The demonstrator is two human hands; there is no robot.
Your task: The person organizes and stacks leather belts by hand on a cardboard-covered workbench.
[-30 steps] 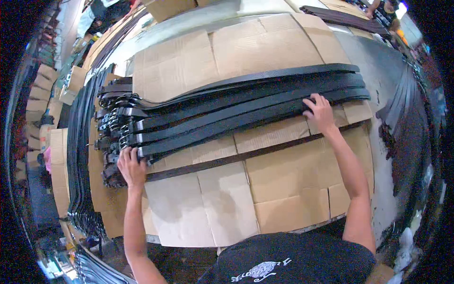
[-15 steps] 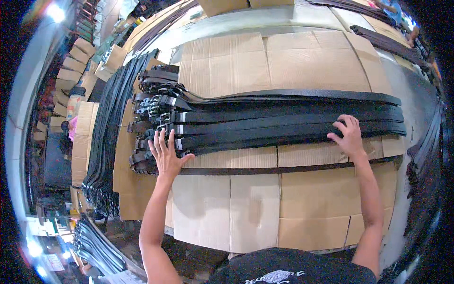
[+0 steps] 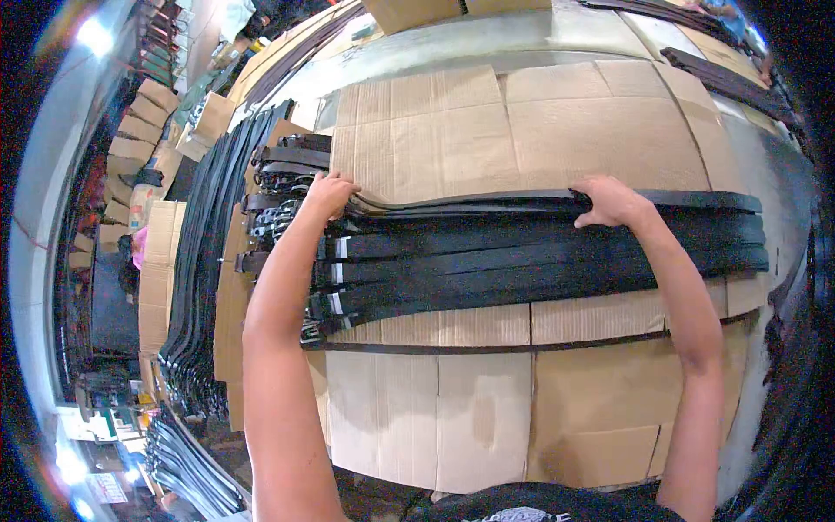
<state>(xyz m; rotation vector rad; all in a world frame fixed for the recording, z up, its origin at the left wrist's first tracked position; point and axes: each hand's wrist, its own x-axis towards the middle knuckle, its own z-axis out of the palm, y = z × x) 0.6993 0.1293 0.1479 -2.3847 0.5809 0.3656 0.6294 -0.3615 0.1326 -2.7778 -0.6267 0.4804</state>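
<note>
The left hand and the right hand are each clamping the farthest belt in a curled grip, on cardboard.

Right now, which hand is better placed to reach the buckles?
Left. The left hand sits beside the buckles; the right hand rests on the belts far along the straps.

One left hand, one right hand, one pile of black belts, one lone dark strap in front.
</note>
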